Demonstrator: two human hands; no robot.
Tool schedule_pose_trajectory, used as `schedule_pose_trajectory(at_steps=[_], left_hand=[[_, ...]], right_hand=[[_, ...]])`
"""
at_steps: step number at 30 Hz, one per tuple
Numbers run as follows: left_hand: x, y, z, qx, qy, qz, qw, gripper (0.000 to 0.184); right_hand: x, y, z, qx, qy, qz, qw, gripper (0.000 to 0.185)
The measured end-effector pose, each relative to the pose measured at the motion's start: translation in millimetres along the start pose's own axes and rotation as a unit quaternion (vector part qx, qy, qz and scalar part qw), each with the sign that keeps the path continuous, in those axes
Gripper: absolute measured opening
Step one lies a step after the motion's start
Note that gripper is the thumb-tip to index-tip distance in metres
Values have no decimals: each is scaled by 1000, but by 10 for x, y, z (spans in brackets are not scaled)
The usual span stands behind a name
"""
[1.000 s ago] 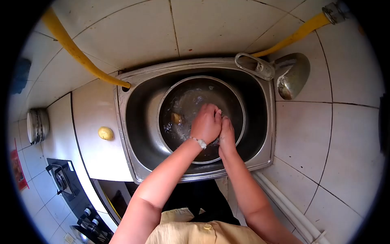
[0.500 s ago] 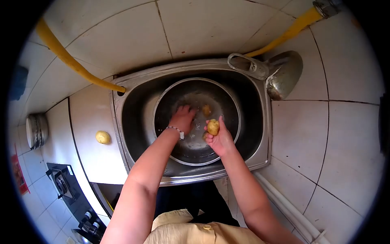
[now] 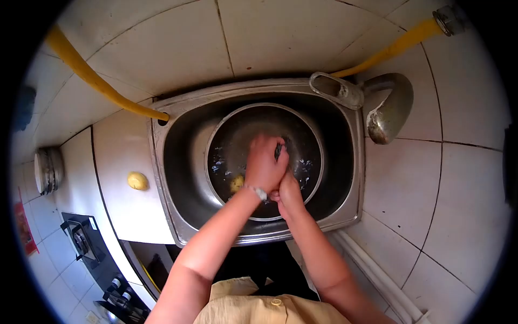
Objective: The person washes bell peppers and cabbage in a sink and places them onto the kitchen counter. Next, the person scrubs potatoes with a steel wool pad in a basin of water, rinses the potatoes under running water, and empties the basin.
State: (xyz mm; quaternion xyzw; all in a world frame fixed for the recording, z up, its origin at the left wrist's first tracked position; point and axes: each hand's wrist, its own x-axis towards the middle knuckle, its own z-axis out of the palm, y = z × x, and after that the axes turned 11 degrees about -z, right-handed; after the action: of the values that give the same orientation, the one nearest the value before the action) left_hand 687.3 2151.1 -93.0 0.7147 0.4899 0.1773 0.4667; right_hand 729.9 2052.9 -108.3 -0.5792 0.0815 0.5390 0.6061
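Note:
My left hand (image 3: 264,164), with a bracelet at the wrist, is closed over a metal basin (image 3: 321,162) of water. Something dark shows between its thumb and fingers, too unclear to name. Against it from the lower right presses my right hand (image 3: 290,190), its fingers curled and partly covered. Whatever lies between the two hands is hidden. A yellow potato (image 3: 237,183) is in the basin, left of my left wrist. Another potato (image 3: 137,181) rests on the white counter (image 3: 127,216) left of the sink.
The basin stands inside a steel sink (image 3: 360,178). A metal faucet (image 3: 340,93) reaches over the sink's back right corner. At the back left a yellow hose (image 3: 102,86) enters a hole in the rim. A stove (image 3: 83,240) is at the lower left.
Half a second ago my left hand was spread in the water and my right hand held up a potato. Now both hands are together near the basin's middle, and that potato is out of sight.

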Motion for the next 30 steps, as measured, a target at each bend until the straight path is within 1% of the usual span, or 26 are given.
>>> schedule_pose_trajectory(at_steps=[1,2,3,5,6,8,9,10,11,12,14,15,17,18,19,21,22,24,25,27,28,29,30], left_hand=[[-145,77,-75,26,22,41,999,17],[-302,110,-109,58,17,74,995,16],[-455,151,-122,56,-4,64,996,14],[-508,68,-95,62,26,62,996,14],[-454,2,-50,61,23,62,996,14],[-160,-146,52,-74,81,-43,993,17],[-17,-203,57,-149,83,-128,977,18],[85,-279,38,-220,84,-212,948,18],[123,-377,21,-220,85,-213,948,18],[156,-493,1,-156,105,-175,967,19],[154,-670,-72,-15,125,-94,988,22],[120,-748,-107,-15,125,-92,988,22],[73,-912,-148,157,16,-77,985,23],[97,-1015,-138,97,22,-77,992,22],[80,-876,-190,97,20,-78,992,22],[-8,-578,-311,-43,61,-92,993,22],[-70,-499,-328,-42,62,-93,993,22],[-245,-376,-322,-141,80,-146,976,22],[-320,-340,-307,-142,80,-145,976,22],[-469,-271,-275,-28,62,0,998,22],[-546,-181,-273,17,46,46,998,21],[-601,-81,-264,62,29,91,993,19],[-617,-19,-226,74,27,79,994,18]], right_hand=[[118,119,-107,16,-10,-22,1000,27],[147,162,-132,76,-9,-47,996,28],[167,189,-142,136,-12,-70,988,30],[195,240,-207,59,-31,-54,996,32],[176,255,-212,60,-27,-54,996,32],[165,255,-199,135,-106,70,983,38],[164,246,-208,171,-145,133,965,42],[208,230,-227,238,-209,150,937,36],[276,209,-228,305,-271,165,898,31],[317,183,-201,306,-272,166,897,31],[373,135,-149,310,-80,126,939,24],[399,116,-137,312,-81,124,939,24],[445,82,-138,297,-14,95,950,25],[500,150,-189,282,-6,84,956,27],[544,208,-258,282,-5,84,956,27],[603,280,-375,198,-29,80,976,33],[569,264,-351,198,-29,81,976,33],[467,182,-291,191,-107,57,974,31],[374,66,-175,190,-107,56,974,31],[215,-95,49,235,-154,27,959,32],[218,-92,76,194,-133,25,971,35],[190,-59,103,194,-134,26,971,35],[143,-9,123,111,-87,-58,988,32]])
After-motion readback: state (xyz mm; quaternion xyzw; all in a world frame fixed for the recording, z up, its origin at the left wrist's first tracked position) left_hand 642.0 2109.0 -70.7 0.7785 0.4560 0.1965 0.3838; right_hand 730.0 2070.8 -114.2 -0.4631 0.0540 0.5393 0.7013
